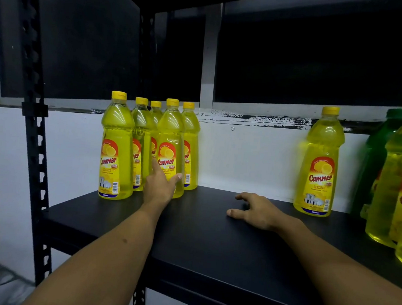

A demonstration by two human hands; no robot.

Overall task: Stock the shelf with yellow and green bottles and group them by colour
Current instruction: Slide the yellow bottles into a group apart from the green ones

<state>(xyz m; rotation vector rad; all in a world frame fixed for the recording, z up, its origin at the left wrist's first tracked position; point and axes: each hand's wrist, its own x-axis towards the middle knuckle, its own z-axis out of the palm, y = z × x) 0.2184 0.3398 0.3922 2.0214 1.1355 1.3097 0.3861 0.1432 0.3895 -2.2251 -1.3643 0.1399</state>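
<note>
Black shelf sitting against a white wall, dark racking above. Five yellow bottles standing grouped at 10 o'clock, upright, close together. Lone yellow bottle standing at 2 o'clock, well apart from them. At 3 o'clock a green bottle is sitting behind more yellow ones, colours mixed there. Left hand is reaching into the group, fingers extended, released, touching the front bottle. Right hand is resting on the shelf, fingers loosely curled, grasping nothing. Judging: yellow group partly done; right-side bottles needing sorting, green group not started.
</note>
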